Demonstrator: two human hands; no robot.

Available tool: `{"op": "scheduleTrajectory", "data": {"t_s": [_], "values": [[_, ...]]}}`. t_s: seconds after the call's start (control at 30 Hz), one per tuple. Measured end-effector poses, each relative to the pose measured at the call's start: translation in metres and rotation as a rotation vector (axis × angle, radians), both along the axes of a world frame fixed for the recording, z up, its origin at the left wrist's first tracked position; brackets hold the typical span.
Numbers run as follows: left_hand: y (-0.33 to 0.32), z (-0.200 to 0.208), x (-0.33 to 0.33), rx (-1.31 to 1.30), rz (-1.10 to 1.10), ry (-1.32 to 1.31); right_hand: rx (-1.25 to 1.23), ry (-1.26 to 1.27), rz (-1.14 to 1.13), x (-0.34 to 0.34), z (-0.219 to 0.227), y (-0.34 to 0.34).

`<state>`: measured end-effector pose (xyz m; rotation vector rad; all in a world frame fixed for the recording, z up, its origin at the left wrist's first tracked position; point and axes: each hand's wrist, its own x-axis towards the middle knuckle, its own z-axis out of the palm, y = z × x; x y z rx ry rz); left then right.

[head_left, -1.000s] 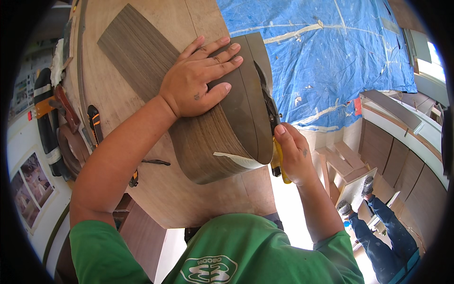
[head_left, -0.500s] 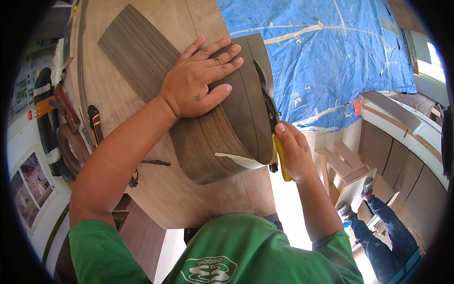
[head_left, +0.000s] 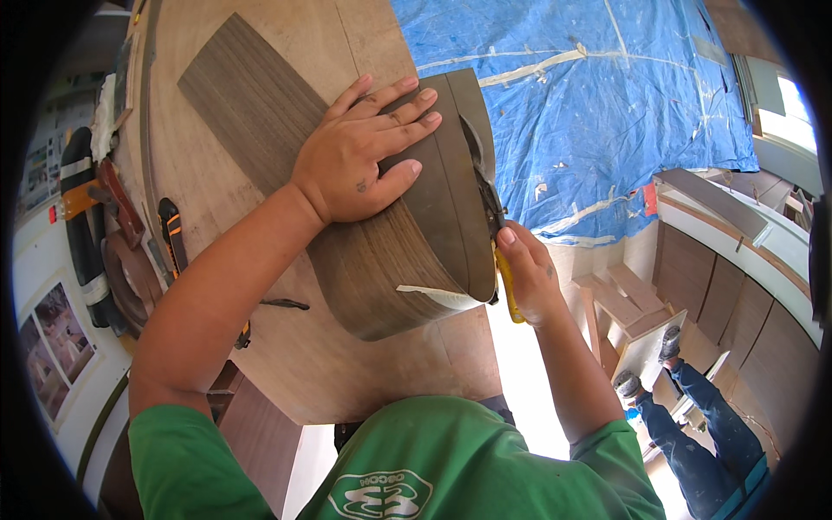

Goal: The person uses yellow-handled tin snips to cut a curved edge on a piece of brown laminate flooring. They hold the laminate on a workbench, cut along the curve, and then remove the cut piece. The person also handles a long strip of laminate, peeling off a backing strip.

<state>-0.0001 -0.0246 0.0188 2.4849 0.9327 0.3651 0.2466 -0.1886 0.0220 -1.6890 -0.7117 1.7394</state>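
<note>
We rest our left hand (head_left: 357,160), fingers spread, on the curled wood-grain sheet (head_left: 373,277) atop the plywood table (head_left: 394,381). Our right hand (head_left: 534,279) grasps the yellow-handled snips (head_left: 509,288) at the sheet's edge

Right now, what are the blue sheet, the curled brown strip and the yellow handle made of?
Blue sheet: probably plastic, shiny and crinkly. Curled brown strip: maybe laminate or veneer, dull, with grain lines. Yellow handle: perhaps smooth plastic, brightly coloured.

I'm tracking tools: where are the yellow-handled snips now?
In the head view, the snips are right of centre, in the right hand, at the right edge of the curled brown sheet.
</note>
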Motion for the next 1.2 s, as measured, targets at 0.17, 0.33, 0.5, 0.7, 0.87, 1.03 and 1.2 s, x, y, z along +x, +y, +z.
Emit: {"op": "scheduleTrajectory", "data": {"t_s": [0.17, 0.33, 0.5, 0.7, 0.87, 1.03, 1.2], "values": [[-0.001, 0.000, 0.001, 0.030, 0.017, 0.009, 0.060, 0.032, 0.062, 0.001, -0.020, -0.006], [-0.002, 0.000, 0.001, 0.037, 0.028, 0.004, 0.013, 0.162, 0.053, 0.002, -0.030, -0.005], [0.000, 0.000, 0.002, 0.042, 0.013, 0.008, 0.063, 0.282, 0.032, -0.001, -0.046, -0.005], [-0.001, 0.001, 0.004, 0.041, 0.024, -0.002, 0.097, 0.255, -0.036, -0.004, -0.043, -0.008], [-0.003, 0.000, 0.007, 0.052, 0.043, 0.001, 0.135, 0.188, -0.038, -0.007, -0.045, -0.012], [-0.004, -0.001, 0.007, 0.072, 0.044, 0.013, 0.084, 0.161, -0.017, -0.007, -0.035, -0.010], [-0.003, -0.001, 0.006, 0.069, 0.039, 0.010, 0.057, 0.118, -0.005, -0.007, -0.023, -0.009]]}}
